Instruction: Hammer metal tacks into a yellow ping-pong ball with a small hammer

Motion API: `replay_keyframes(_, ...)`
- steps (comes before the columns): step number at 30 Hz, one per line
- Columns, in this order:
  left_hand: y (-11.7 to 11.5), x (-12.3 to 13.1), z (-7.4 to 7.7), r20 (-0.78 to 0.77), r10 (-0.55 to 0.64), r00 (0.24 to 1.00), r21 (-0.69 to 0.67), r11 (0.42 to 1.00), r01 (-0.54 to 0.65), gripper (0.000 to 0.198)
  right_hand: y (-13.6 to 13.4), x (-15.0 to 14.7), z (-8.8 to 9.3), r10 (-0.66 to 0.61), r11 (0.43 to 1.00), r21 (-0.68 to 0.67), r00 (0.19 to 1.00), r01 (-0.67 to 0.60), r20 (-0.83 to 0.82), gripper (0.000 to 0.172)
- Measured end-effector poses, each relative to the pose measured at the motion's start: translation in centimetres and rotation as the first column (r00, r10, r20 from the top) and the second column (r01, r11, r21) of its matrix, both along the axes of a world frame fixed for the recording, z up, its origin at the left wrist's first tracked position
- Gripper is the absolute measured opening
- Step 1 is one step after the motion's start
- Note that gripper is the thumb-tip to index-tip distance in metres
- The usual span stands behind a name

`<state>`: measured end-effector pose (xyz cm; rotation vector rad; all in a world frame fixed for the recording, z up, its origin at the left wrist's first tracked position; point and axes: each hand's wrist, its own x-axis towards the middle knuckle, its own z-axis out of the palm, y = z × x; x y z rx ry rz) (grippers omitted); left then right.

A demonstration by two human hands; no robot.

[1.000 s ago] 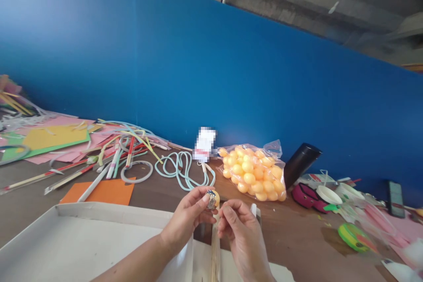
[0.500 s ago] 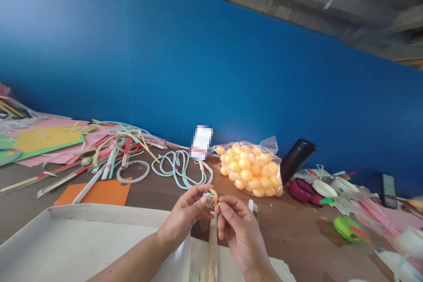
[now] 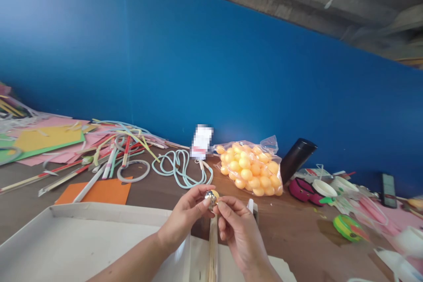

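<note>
Between the thumb and fingers of my left hand (image 3: 188, 211) is a small ball (image 3: 210, 199), shiny silver on the side facing me and yellow at its upper right. My right hand (image 3: 236, 222) is closed in a pinch at the ball's right edge. Whatever its fingertips hold, if anything, is too small to make out. Below both hands lies a bundle of thin wooden sticks (image 3: 213, 251) in clear wrapping.
A clear bag of orange balls (image 3: 253, 169) and a black bottle (image 3: 299, 158) stand behind. To the left are a white tray (image 3: 109, 208), orange paper (image 3: 112, 191) and a light-blue lanyard (image 3: 178, 167). A green tape roll (image 3: 346, 228) and phone (image 3: 389, 190) lie right.
The ball has turned a little in my left hand, showing more silver and less yellow. My right fingertips have shifted slightly left against it.
</note>
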<state>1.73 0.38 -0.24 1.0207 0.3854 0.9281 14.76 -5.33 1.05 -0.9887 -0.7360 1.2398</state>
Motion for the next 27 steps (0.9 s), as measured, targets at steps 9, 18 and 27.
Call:
replay_keyframes(9,0.14,-0.04,0.05,-0.022,0.003,1.0,0.02,1.0,-0.003,0.029,0.07,0.11,0.09,-0.009,1.0,-0.013,1.0,0.009,-0.001,0.011)
replay_keyframes(18,-0.01,0.01,0.13,-0.004,0.008,1.0,0.006,1.0,-0.008,0.03,0.11,0.07,0.33,-0.005,1.0,-0.026,1.0,0.005,-0.008,0.013)
replay_keyframes(27,0.01,0.09,0.12,-0.001,0.004,1.0,-0.005,1.0,-0.004,0.031,-0.02,-0.11,0.54,-0.015,0.999,-0.049,1.0,0.014,-0.022,0.016)
